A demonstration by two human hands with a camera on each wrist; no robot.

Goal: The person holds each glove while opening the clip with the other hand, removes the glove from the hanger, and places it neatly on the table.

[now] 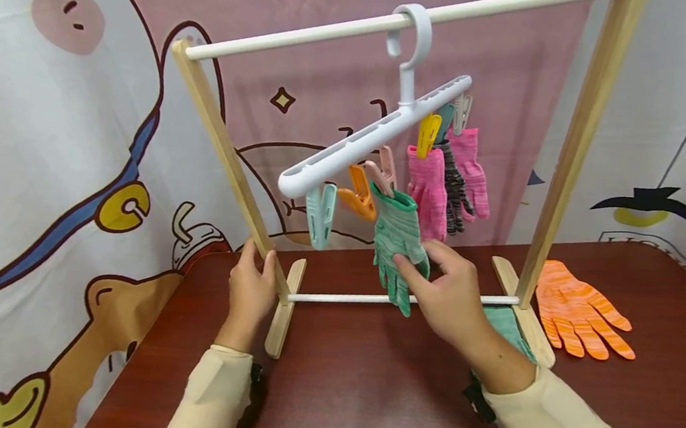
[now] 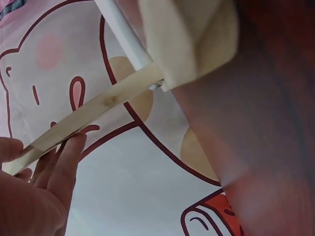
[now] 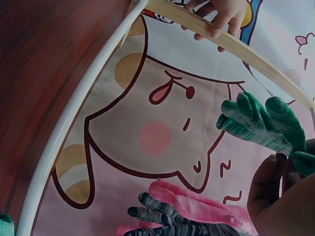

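A green knit glove (image 1: 397, 234) hangs fingers down from a pink clothespin (image 1: 379, 178) on a white hanger (image 1: 359, 147). My right hand (image 1: 450, 294) pinches this glove between thumb and fingers near its thumb side. In the right wrist view the glove's fingers (image 3: 256, 120) point away from that hand. At the left, my left hand (image 1: 252, 285) grips the wooden post (image 1: 226, 153) of the drying rack low down, thumb on one side and fingers on the other. The left wrist view also has the post (image 2: 98, 105) between thumb and fingers.
Pink gloves (image 1: 426, 188) and a dark grey glove (image 1: 455, 191) hang farther along the hanger. Blue (image 1: 320, 215) and orange (image 1: 359, 193) clothespins hang without gloves. An orange glove (image 1: 580, 312) lies on the table (image 1: 375, 385) at right; green fabric (image 1: 503, 325) lies by the rack's right foot (image 1: 538, 332).
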